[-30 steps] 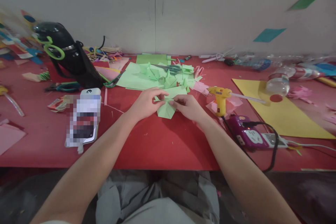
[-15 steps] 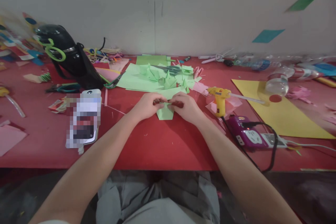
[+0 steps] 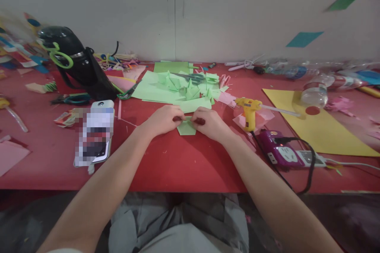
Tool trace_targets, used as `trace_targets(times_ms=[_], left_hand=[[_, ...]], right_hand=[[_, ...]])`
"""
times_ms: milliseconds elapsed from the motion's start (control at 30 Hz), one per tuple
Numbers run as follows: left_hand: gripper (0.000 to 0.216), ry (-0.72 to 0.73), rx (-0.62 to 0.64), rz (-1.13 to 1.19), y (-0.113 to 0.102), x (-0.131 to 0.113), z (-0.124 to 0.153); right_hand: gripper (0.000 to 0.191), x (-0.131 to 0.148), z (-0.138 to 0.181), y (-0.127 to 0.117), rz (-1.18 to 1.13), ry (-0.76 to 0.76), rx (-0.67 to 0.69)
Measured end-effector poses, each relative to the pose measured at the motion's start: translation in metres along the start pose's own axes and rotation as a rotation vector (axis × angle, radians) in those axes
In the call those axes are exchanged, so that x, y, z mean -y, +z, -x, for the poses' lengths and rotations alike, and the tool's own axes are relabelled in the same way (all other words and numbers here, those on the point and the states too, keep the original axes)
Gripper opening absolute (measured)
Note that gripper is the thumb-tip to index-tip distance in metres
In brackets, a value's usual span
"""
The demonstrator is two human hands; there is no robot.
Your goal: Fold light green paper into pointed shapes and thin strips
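Note:
A small piece of folded light-green paper (image 3: 187, 128) lies on the red tabletop (image 3: 178, 162) in front of me. My left hand (image 3: 166, 120) pinches its upper left edge between thumb and curled fingers. From the other side my right hand (image 3: 208, 122) pinches the upper right edge, the thumbs close together. The fingers hide part of the paper's top. Just beyond my hands are a light-green strip of paper (image 3: 192, 105) and folded green paper shapes (image 3: 192, 91), resting on green sheets (image 3: 150, 89) with scissors (image 3: 192, 78) on top.
To the right, a yellow glue gun (image 3: 249, 112) rests near a purple power strip (image 3: 280, 150), with a cable looping toward the table's front edge. A yellow sheet (image 3: 323, 132) and a plastic bottle (image 3: 314, 94) lie farther right. On the left are a phone (image 3: 96, 134) and a black bottle (image 3: 80, 63).
Both hands stay at the paper's top edge, with slight shifts of the fingers. My right hand has moved a little lower. The paper remains almost in the same place.

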State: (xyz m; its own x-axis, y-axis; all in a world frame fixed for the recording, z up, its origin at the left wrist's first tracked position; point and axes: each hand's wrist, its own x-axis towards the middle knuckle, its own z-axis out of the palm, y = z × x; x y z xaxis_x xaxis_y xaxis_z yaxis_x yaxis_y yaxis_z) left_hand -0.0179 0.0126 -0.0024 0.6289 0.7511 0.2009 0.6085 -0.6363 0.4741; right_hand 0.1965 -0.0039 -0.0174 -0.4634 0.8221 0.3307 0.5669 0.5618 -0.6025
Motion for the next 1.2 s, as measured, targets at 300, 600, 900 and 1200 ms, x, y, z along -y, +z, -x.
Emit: trace_targets(times_ms=[300, 600, 900, 1200], left_hand=[[0.021, -0.028, 0.129, -0.041, -0.010, -0.006, 0.008], [0.018, 0.019, 0.156, -0.134, -0.012, -0.009, 0.008], [0.022, -0.124, 0.023, -0.052, 0.002, -0.014, 0.001], [0.009, -0.293, 0.070, 0.065, 0.007, -0.010, 0.003]], right_hand=[[0.020, -0.005, 0.007, -0.005, 0.098, -0.044, 0.044], [0.014, 0.002, 0.002, 0.003, 0.030, 0.169, -0.018], [0.005, -0.004, -0.002, 0.008, -0.075, 0.204, 0.011], [0.006, -0.005, -0.003, 0.010, 0.002, 0.221, 0.077]])
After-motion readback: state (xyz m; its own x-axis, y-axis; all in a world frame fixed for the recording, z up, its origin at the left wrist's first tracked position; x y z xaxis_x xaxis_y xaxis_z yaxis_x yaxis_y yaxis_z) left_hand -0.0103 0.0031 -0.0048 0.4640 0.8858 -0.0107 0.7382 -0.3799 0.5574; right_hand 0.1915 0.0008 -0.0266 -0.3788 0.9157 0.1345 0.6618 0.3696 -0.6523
